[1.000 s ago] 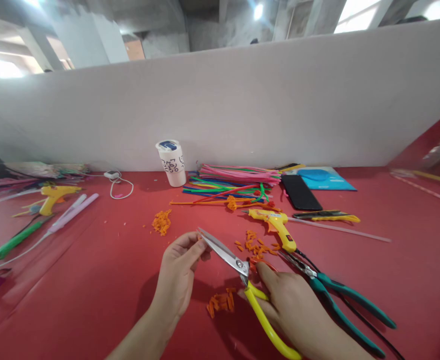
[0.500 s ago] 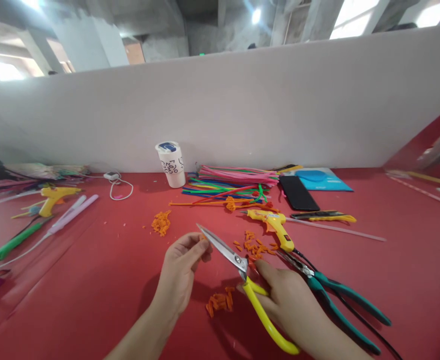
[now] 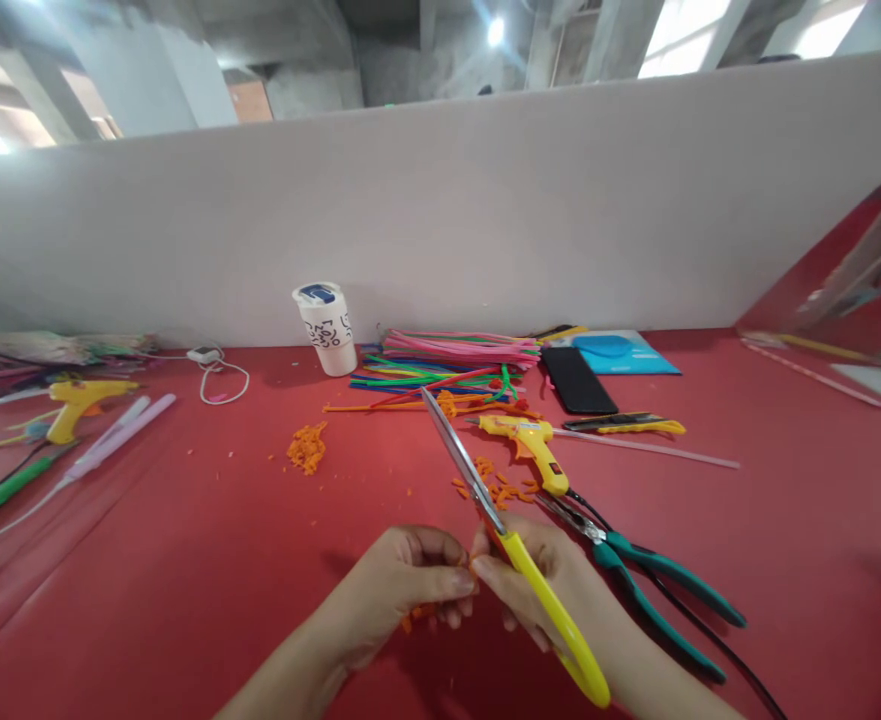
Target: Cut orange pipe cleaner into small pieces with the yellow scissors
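My left hand point(image 3: 417, 580) has its thumb and fingers pinched together, with a hint of orange at the fingertips. My right hand point(image 3: 537, 580) touches it fingertip to fingertip and also holds the scissors point(image 3: 470, 470), whose yellow handle crosses the palm and whose blades point up and away. Small orange pieces point(image 3: 511, 492) lie beyond the right hand, and more orange pieces point(image 3: 419, 615) show partly beneath the left hand. A pile of orange bits point(image 3: 307, 448) sits farther off to the left.
Yellow glue gun point(image 3: 530, 440), green-handled pliers point(image 3: 620, 555) and a cutter point(image 3: 627, 424) lie on the right. Behind are a white cup point(image 3: 327, 330), colored pipe cleaners point(image 3: 455, 350) and a black phone point(image 3: 579, 380). Another glue gun point(image 3: 80, 400) is at left.
My left hand has moved nearer me and to the right, meeting my right fingertips. The scissors have swung upright, away from the left fingers. The view has shifted slightly right.
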The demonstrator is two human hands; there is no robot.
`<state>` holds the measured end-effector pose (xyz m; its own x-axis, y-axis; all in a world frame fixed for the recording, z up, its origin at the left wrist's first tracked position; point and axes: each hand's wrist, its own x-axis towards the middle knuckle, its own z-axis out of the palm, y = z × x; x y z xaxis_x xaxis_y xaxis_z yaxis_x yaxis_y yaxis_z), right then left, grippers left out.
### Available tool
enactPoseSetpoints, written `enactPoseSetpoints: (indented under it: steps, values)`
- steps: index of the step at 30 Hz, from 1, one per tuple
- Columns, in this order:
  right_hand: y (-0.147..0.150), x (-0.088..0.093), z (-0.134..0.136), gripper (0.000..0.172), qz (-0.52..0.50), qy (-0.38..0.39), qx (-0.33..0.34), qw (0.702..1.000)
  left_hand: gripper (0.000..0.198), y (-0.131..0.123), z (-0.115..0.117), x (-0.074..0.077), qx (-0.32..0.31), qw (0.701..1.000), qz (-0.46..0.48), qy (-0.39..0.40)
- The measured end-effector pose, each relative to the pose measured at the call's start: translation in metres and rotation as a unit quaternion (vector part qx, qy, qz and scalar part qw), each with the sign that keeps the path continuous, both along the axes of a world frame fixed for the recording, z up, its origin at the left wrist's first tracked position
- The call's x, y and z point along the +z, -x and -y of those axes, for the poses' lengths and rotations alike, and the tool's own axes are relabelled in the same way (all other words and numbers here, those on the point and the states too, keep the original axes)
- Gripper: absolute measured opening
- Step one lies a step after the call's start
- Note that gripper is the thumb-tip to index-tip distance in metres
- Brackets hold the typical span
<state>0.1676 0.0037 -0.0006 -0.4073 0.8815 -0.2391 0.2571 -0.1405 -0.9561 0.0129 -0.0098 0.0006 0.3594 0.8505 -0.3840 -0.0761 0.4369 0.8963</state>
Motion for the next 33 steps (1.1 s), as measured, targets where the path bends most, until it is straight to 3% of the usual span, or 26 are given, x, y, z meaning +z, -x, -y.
enactPoseSetpoints:
  steps: [3, 10, 16, 19, 22, 26, 33]
  values:
    - [-0.001, 0.003, 0.001, 0.013, 0.012, -0.018, -0.008, 1.0, 0.006, -0.004, 0.001, 0.003, 0.024, 0.999, -0.033, -0.018]
    - [0.001, 0.003, 0.003, 0.014, 0.057, -0.053, -0.057, 0.995, 0.004, -0.012, 0.005, 0.005, 0.087, 0.96, -0.185, -0.191]
    - [0.002, 0.002, 0.003, 0.016, 0.051, -0.077, -0.04, 0.995, 0.005, -0.009, 0.006, -0.001, 0.086, 0.965, -0.165, -0.187]
    - [-0.003, 0.003, 0.0, 0.026, 0.071, -0.119, -0.021, 0.99, 0.003, -0.004, 0.003, 0.005, 0.143, 0.967, -0.129, -0.169]
    - [-0.009, 0.004, -0.002, 0.036, 0.181, -0.184, -0.007, 0.966, 0.004, 0.005, -0.003, 0.011, 0.228, 0.954, -0.097, -0.171]
    - [-0.011, 0.005, -0.002, 0.033, 0.309, -0.239, 0.021, 0.92, 0.003, 0.014, -0.009, 0.012, 0.302, 0.935, -0.034, -0.181]
    - [-0.011, -0.004, 0.0, 0.027, 0.391, -0.312, 0.06, 0.864, 0.004, 0.018, -0.009, 0.012, 0.338, 0.925, 0.032, -0.171]
